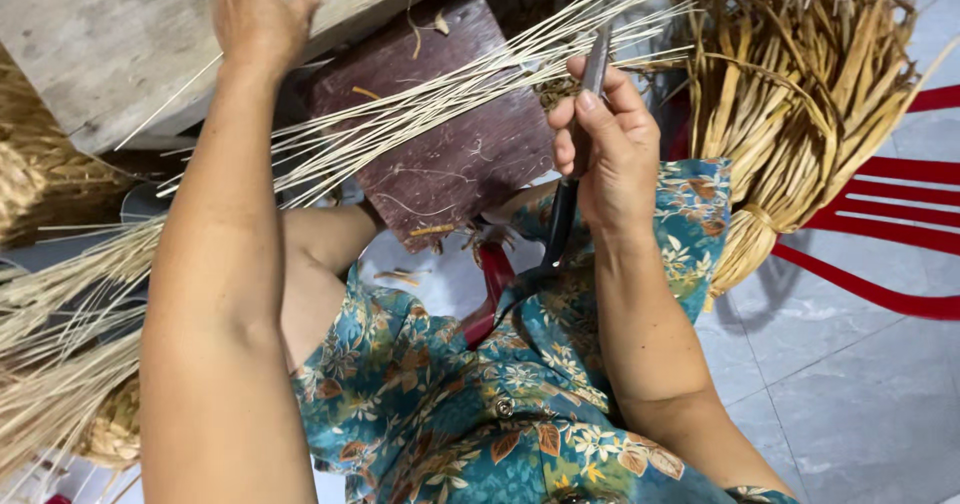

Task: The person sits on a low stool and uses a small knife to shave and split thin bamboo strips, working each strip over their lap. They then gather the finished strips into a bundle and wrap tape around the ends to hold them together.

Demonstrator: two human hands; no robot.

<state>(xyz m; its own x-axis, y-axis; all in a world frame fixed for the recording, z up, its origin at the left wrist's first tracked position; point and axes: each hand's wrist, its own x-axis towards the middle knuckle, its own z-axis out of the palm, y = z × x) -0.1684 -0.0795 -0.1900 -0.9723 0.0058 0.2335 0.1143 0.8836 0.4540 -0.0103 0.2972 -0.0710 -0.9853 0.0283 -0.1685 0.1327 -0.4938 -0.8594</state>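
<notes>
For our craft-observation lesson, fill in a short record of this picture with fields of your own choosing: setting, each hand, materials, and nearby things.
Setting: person seated, head camera looking down over a floral garment and tiled floor
Left hand: resting on a pale wooden board
Right hand: gripping a dark-handled tool, thumb against its blade
Materials: thin pale reed strips fanned across a dark red wooden block
Nearby: tied bundle of dried leaves on a red chair

We see thin pale stalks (450,84) fanned across the dark wooden block (450,154); only its near-right corner lies bare for passing.
</notes>
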